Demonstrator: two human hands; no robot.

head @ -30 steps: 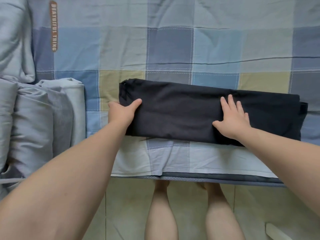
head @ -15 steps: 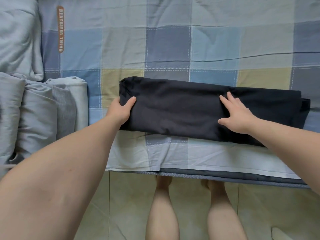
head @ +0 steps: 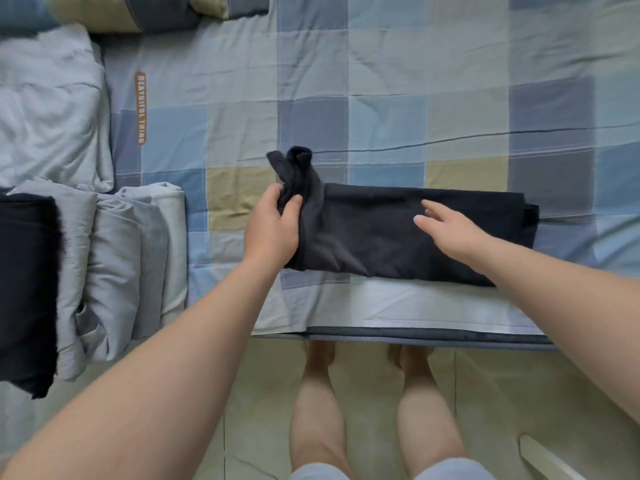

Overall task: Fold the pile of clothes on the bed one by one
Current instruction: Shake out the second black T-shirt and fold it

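Observation:
A dark navy garment (head: 398,233), folded into a long narrow strip, lies across the checked bedsheet (head: 381,98) near the bed's front edge. My left hand (head: 272,226) grips the strip's left end and holds it lifted and bunched, its tip sticking up. My right hand (head: 446,230) hovers flat with straight fingers over the middle of the strip; whether it touches the cloth I cannot tell. At the far left, a stack of folded grey clothes (head: 114,265) sits on the bed, with a dark folded piece (head: 24,289) beside it.
A crumpled pale grey blanket (head: 48,109) lies at the back left, and checked pillows (head: 145,12) sit at the top left. The bed's edge (head: 415,336) runs below the garment. Past it are tiled floor (head: 485,393) and my bare legs (head: 318,410).
My left hand has closed on the garment's left end and raised it off the bed. My right hand has lifted its palm from the cloth. The view has tilted, showing more of the bed.

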